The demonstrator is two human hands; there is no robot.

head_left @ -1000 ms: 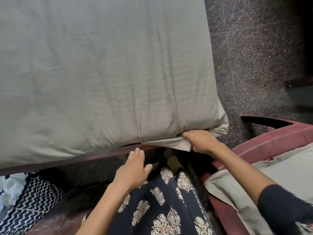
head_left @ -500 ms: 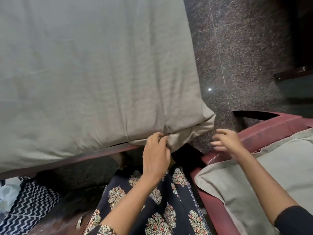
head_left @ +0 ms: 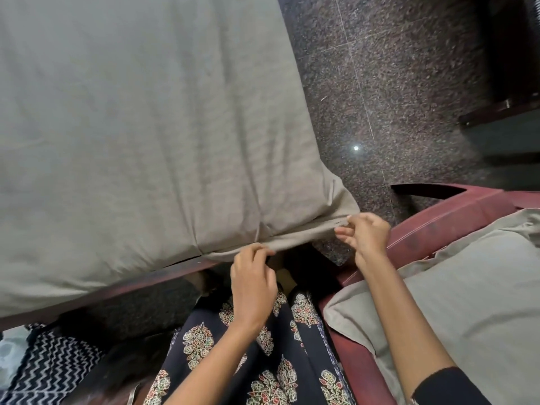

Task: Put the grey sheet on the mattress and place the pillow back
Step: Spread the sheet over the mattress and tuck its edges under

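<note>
The grey sheet [head_left: 140, 135] covers the mattress, which fills the upper left of the view. Its loose corner flap hangs off the near right corner of the bed. My left hand [head_left: 252, 276] pinches the flap's lower edge near the bed frame. My right hand [head_left: 365, 233] pinches the same edge further right, and the cloth is stretched between the two hands. A grey pillow [head_left: 467, 305] lies on a red plastic chair [head_left: 444, 220] at the lower right.
The dark wooden bed frame [head_left: 122, 290] runs along the mattress's near edge. Speckled dark granite floor [head_left: 394, 83] lies to the right of the bed. A black-and-white zigzag cloth [head_left: 49, 363] sits at the lower left. My patterned dark clothing fills the bottom centre.
My right hand let go of the corner, drew back, then took hold of the flap's edge again. My left hand rose from below the frame and pinched the flap. The view shifted right.
</note>
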